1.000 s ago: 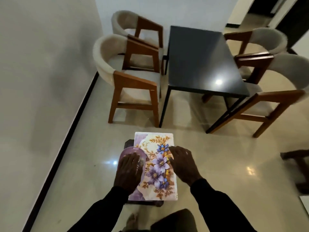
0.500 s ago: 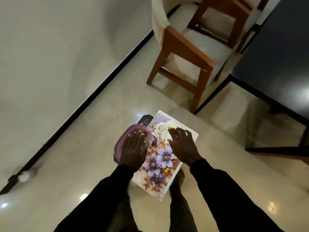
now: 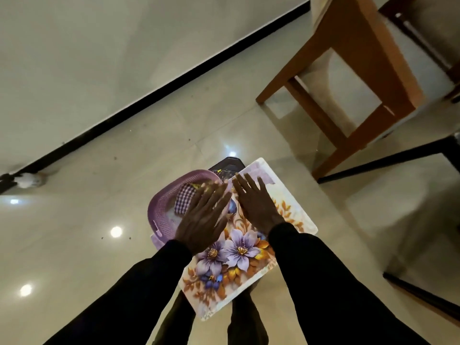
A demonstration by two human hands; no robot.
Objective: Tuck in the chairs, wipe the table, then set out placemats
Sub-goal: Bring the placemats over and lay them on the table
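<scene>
The purple basket [image 3: 161, 212] with the checked cloth [image 3: 185, 199] sits at the left edge of the flowery placemat [image 3: 246, 257]. My left hand [image 3: 205, 220] was dipped in the basket before. Now it stretches over the rim, fingers straight. My right hand [image 3: 256, 205] stays flat on the placemat, fingers apart.

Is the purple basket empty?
No, a checkered cloth lies inside the purple basket.
</scene>
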